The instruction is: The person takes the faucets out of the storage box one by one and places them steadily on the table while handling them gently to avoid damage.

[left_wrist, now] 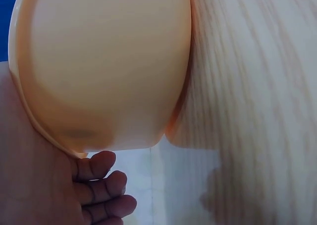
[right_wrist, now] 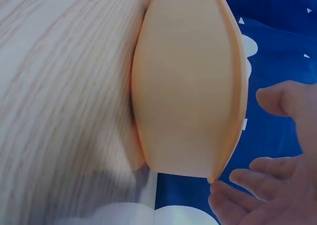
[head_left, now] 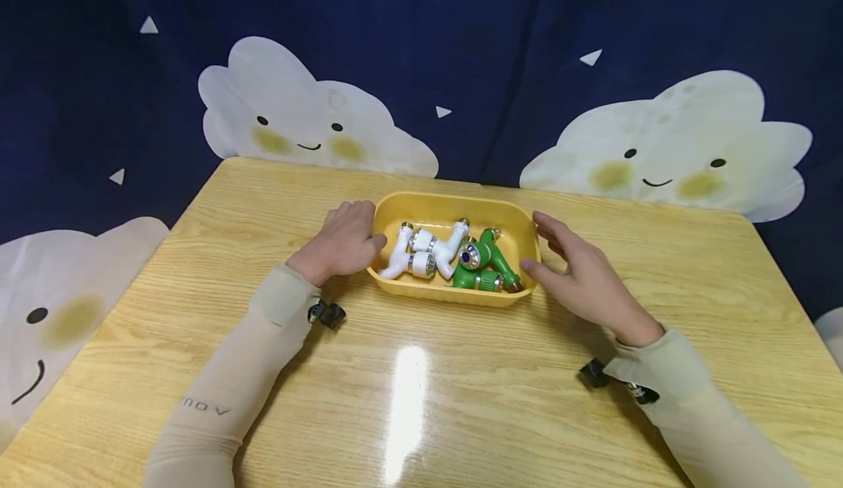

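Observation:
A yellow plastic tray (head_left: 441, 295) with rounded corners sits on the table. Inside at the left lie two white Y-shaped tap valves, one (head_left: 398, 255) beside the other (head_left: 451, 248), with ribbed white and chrome knobs. To their right, two green valves of similar shape, one (head_left: 502, 263) partly over the other (head_left: 464, 279), lie together. My left hand (head_left: 345, 239) grips the tray's left rim; its fingers curl at the rim in the left wrist view. At the right end, my right hand (head_left: 579, 272) has thumb and fingers spread beside the rim, holding nothing.
The light wooden table (head_left: 316, 400) extends around the tray, with a bright glare streak in front. Behind it hangs a dark blue curtain (head_left: 487, 49) printed with white clouds. Small black devices are strapped to both wrists.

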{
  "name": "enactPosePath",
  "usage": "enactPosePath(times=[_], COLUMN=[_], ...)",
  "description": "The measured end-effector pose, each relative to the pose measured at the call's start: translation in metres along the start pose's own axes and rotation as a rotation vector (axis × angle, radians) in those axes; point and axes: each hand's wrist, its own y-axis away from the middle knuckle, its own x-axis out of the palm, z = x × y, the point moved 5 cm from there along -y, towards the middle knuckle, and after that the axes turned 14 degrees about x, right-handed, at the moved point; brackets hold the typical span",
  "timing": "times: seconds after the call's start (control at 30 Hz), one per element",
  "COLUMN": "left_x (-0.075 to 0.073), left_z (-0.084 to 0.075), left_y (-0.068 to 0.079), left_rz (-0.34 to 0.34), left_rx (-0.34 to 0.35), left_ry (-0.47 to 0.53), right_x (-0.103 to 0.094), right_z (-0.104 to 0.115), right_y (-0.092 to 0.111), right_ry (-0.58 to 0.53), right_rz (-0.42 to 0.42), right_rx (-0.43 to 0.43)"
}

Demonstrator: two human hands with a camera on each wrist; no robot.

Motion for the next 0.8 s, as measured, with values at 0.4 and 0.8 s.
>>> enactPosePath(times=[0.4,0.8], left_x=[0.0,-0.001], left_z=[0.0,-0.001], left_y=[0.0,0.001], left_rz=[-0.004,-0.002], left_rx=[-0.006,-0.014], left_ry=[-0.007,0.005], right_x=[-0.008,-0.008], right_z=[0.007,0.014], right_y=[0.003,0.002], right_ry=[0.024,0.045], right_rz=[-0.015,-0.012], right_rx=[-0.017,-0.031])
